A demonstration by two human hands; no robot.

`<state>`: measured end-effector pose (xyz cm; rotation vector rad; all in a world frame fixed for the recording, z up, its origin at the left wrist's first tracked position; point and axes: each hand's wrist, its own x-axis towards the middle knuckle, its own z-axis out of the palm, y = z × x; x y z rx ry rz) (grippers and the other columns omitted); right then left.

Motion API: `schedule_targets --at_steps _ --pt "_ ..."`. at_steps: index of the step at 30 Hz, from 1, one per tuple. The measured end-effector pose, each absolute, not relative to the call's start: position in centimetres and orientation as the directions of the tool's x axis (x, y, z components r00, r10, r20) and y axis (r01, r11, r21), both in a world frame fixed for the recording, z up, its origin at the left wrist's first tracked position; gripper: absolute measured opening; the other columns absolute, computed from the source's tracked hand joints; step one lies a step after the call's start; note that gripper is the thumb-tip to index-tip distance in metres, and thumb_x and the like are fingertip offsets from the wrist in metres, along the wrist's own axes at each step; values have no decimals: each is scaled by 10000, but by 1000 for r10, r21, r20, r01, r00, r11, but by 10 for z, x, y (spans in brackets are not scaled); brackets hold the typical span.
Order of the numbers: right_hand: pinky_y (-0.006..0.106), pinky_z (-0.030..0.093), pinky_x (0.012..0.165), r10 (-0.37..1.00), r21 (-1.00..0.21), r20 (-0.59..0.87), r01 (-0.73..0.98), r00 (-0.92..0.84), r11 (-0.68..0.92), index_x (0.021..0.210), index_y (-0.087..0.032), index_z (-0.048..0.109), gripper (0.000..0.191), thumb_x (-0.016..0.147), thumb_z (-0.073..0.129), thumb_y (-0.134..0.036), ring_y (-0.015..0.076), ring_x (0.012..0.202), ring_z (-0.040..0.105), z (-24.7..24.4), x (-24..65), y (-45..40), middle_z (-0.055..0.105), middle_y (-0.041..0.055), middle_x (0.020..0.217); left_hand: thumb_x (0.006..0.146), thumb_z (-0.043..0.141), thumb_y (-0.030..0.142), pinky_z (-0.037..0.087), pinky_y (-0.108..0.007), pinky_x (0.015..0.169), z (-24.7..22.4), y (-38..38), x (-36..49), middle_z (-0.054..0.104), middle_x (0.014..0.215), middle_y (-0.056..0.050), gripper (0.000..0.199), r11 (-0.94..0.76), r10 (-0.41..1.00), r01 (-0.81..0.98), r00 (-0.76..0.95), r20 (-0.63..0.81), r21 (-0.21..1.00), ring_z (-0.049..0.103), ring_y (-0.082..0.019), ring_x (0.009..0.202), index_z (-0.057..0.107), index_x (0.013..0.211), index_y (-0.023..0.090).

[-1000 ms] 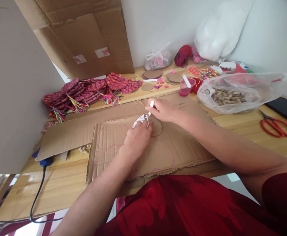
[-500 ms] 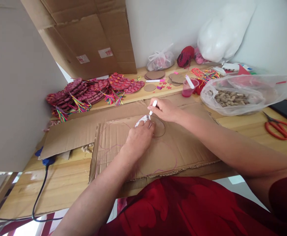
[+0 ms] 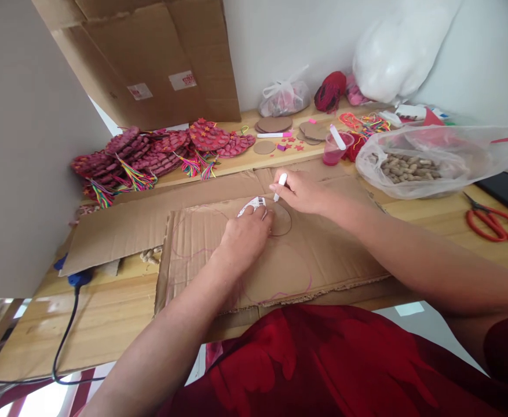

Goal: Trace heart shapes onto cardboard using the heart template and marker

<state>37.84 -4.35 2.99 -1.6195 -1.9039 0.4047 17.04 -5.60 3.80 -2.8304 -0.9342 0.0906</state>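
Observation:
My right hand (image 3: 300,191) is closed around a white marker pen (image 3: 282,184), tip down, just right of a round card piece (image 3: 254,205). This piece is white with printed marks and a dark bar pattern on top. My left hand (image 3: 248,229) lies over it, fingers extended and pressing it against the brown cardboard sheet (image 3: 344,231); much of the piece is hidden under the palm. Thin drawn curves run over the sheet, including a dark round outline (image 3: 290,223) beside my left fingers and fainter pinkish ones at the left and near edge. The pen tip is near this outline.
Pink decorated discs with tassels (image 3: 162,152) are piled behind on the left. Cut cardboard circles (image 3: 274,124), a pink plastic cup (image 3: 335,152) with a pen, and a bag of peanuts (image 3: 410,168) stand behind. Red-handled scissors (image 3: 494,225) lie right, a cable (image 3: 68,336) left.
My right hand with the marker pen has shifted slightly right, away from the round card piece's upper edge. My left hand stays on the piece. The whole view has shifted slightly.

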Motion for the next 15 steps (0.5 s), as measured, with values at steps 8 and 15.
schedule_targets --at_steps 8,15 --pt "334 315 637 967 -569 254 804 -26 171 879 -248 496 195 986 503 -411 178 605 478 27 385 -83 592 -2 670 1037 550 273 634 -362 758 45 -51 171 699 1295 -105 330 -793 606 596 792 -71 -126 629 -298 1226 646 1349 226" --pt "342 304 609 971 -645 241 748 4 156 843 -252 470 234 1004 493 -420 164 580 428 25 381 -110 523 -17 640 1014 624 308 615 -350 817 44 -39 171 704 1306 -66 306 -820 572 566 817 -70 -87 613 -289 1263 699 1304 244"
